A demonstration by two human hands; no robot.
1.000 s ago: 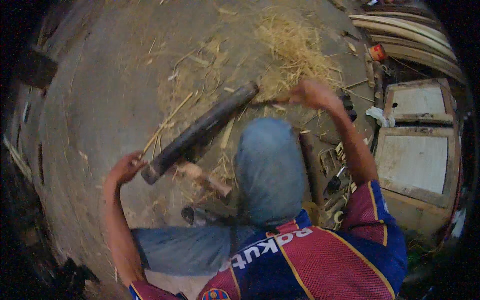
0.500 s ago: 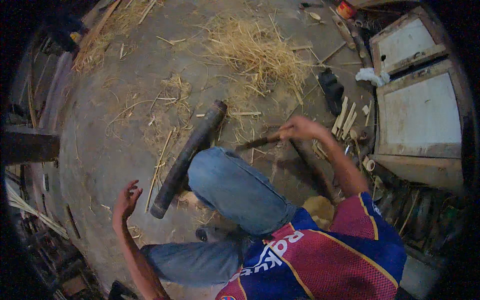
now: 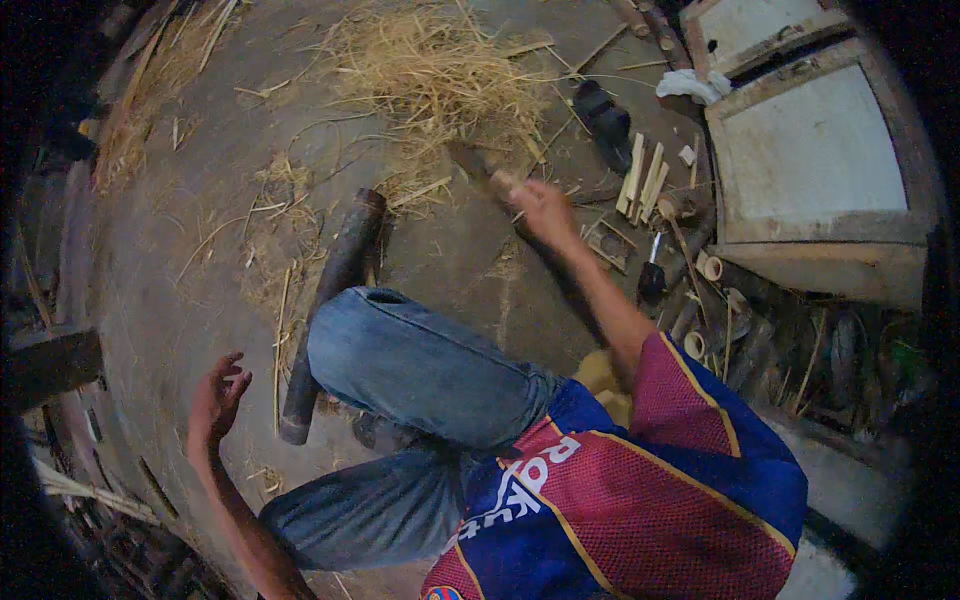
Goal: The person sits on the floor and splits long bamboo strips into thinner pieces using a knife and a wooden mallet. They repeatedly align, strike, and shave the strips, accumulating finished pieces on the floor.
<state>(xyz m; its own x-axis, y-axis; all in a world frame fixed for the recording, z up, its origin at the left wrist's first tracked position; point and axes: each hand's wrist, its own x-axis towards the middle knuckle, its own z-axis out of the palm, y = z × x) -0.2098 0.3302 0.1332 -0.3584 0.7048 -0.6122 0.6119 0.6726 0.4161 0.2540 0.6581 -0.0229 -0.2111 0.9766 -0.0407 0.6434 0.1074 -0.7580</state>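
Note:
My right hand [image 3: 545,212] is closed round the wooden handle of a knife [image 3: 480,168]. Its dark blade points away from me towards a heap of pale shavings [image 3: 440,85], and motion blurs it a little. My left hand [image 3: 215,402] hovers over the floor at the left, empty, with its fingers loosely curled and apart. A dark round pole [image 3: 345,250] lies slantwise on the floor against my bent knee, between the two hands. Thin pale strips [image 3: 283,345] lie along the pole's left side.
At the right are split bamboo pieces [image 3: 640,180], a short bamboo tube [image 3: 710,267] and a black-handled tool [image 3: 652,275]. Behind them stands a white-panelled wooden cabinet [image 3: 815,150]. A black object [image 3: 603,118] lies near the heap. A wooden beam [image 3: 55,365] juts in at the left.
My right hand has swung forward with the knife, away from my knee and towards the shavings. My left hand stays empty in much the same pose. The whole view has shifted.

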